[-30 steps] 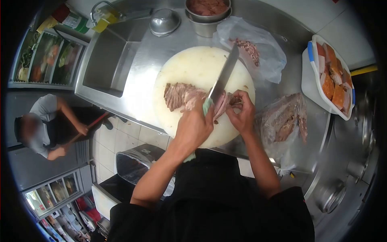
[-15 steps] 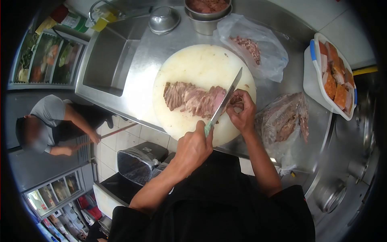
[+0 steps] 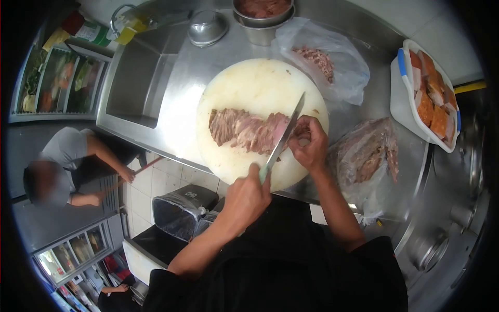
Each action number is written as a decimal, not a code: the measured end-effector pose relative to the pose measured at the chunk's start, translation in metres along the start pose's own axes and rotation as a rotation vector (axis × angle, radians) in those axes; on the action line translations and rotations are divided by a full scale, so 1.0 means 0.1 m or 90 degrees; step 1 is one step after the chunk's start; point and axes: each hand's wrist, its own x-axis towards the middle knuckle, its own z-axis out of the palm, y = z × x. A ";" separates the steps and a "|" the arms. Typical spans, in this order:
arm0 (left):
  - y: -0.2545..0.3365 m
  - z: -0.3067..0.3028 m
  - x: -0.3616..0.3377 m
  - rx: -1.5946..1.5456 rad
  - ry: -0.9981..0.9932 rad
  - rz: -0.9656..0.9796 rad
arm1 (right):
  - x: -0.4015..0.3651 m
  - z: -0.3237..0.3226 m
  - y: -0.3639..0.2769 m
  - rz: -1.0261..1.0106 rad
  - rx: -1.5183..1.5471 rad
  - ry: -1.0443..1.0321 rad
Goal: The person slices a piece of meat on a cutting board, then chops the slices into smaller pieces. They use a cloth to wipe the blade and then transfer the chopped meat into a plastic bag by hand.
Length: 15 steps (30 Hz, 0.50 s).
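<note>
My left hand (image 3: 248, 195) is closed round the pale green handle of a kitchen knife (image 3: 289, 126). Its long blade slants up and to the right, along the right end of a row of sliced meat (image 3: 244, 129). The slices lie fanned out on a round white cutting board (image 3: 249, 78). Just right of the blade, my right hand (image 3: 311, 143) has its fingers curled round the end piece of the meat, mostly hidden by the fingers. Small crumbs of meat lie beside the row.
Right of the board lie a bag of meat (image 3: 364, 151) and a bag of diced meat (image 3: 317, 61). A white tub (image 3: 403, 96) holds roasted meat pieces. Metal bowls (image 3: 208, 27) stand behind, a sink (image 3: 140, 88) at left. A co-worker (image 3: 65, 156) holds a long handle.
The knife and my left hand have shifted slightly left and down; my right hand stays by the meat's end. The co-worker has moved a little, and another person's arm shows at lower left.
</note>
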 end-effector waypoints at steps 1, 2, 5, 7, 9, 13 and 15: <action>0.00 -0.02 -0.04 0.001 -0.007 0.004 | 0.00 0.00 0.01 -0.022 -0.020 -0.001; -0.01 -0.04 -0.08 0.008 -0.013 -0.008 | -0.02 -0.01 0.02 -0.041 -0.040 0.000; -0.01 0.06 0.11 -0.005 -0.007 -0.008 | -0.01 -0.01 0.02 0.008 -0.026 -0.006; 0.04 0.10 0.30 -0.021 0.010 0.009 | 0.01 0.00 -0.01 0.013 -0.028 -0.004; 0.10 0.08 0.38 -0.027 0.006 0.006 | 0.00 0.01 -0.03 0.016 -0.028 -0.003; 0.00 0.00 -0.04 -0.028 -0.010 -0.045 | 0.01 0.01 -0.01 -0.012 -0.070 0.005; 0.01 0.02 -0.01 -0.022 -0.030 -0.050 | -0.04 -0.01 0.00 -0.004 -0.070 0.002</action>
